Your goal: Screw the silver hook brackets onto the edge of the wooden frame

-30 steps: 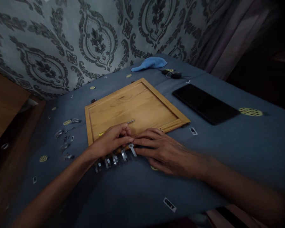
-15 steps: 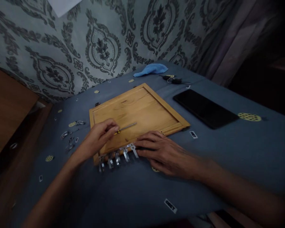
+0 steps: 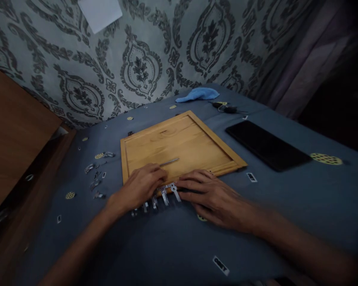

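Note:
A framed wooden panel lies on the blue patterned cloth. Along its near edge runs a metal strip with several hook-like prongs. My left hand is closed over that edge, fingertips together near the strip; whatever they pinch is hidden. Just beyond its knuckles a thin screwdriver shaft shows over the panel, its handle out of sight behind the hand. My right hand lies with fingers stretched across the panel's near edge, fingertips beside the right end of the strip.
Loose metal pieces are scattered left of the panel. A black tablet-like slab lies to the right. Behind it are dark-handled tools and a blue cloth. A wooden cabinet stands at left.
My left hand has come down toward the strip, while the screwdriver shaft stays almost in place over the panel. My right hand holds its position. The whole view has shifted slightly.

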Demonstrator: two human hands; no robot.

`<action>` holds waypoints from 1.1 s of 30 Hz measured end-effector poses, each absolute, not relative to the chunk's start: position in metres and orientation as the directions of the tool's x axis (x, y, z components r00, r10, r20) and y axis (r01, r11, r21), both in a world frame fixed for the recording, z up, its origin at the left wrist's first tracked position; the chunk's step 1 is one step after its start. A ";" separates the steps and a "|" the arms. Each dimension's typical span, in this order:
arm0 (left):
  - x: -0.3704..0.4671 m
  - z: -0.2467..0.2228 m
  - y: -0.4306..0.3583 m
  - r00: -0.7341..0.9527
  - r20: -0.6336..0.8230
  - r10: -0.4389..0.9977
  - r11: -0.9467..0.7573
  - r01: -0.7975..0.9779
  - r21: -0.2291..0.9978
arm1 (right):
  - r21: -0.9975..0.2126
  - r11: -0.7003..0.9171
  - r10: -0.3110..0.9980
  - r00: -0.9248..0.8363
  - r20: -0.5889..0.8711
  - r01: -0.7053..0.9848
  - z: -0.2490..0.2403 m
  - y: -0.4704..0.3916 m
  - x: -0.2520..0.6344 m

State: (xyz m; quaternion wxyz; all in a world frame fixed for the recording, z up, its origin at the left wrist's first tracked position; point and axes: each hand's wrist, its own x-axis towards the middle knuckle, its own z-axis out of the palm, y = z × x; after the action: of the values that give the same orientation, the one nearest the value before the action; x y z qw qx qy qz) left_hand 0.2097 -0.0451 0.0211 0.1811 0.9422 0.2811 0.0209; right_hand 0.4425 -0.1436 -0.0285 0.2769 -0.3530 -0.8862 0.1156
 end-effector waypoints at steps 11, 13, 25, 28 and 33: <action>0.222 0.036 -0.043 0.904 -0.224 0.364 -0.901 0.403 0.164 | -0.402 0.709 0.705 -0.590 0.392 0.579 -0.025 -0.145 0.442; 0.223 0.036 -0.043 0.899 -0.250 0.360 -0.906 0.401 0.135 | -0.402 0.710 0.704 -0.592 0.394 0.577 -0.025 -0.145 0.442; 0.230 0.039 -0.031 0.866 -0.211 0.454 -0.719 0.495 0.487 | -0.427 0.705 0.708 -0.591 0.386 0.566 -0.025 -0.145 0.443; 0.229 0.034 -0.032 0.847 -0.201 0.492 -0.581 0.491 0.649 | -0.413 0.706 0.707 -0.599 0.376 0.575 -0.026 -0.145 0.444; 0.230 0.028 -0.037 0.834 -0.184 0.519 -0.410 0.432 0.803 | -0.399 0.718 0.696 -0.600 0.396 0.570 -0.030 -0.144 0.443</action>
State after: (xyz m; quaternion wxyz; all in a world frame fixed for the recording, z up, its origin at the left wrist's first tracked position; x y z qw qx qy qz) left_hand 0.2304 -0.0371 0.0276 0.4632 0.8383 0.2839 0.0469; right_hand 0.4434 -0.1445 -0.0297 0.2700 -0.3568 -0.8867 0.1162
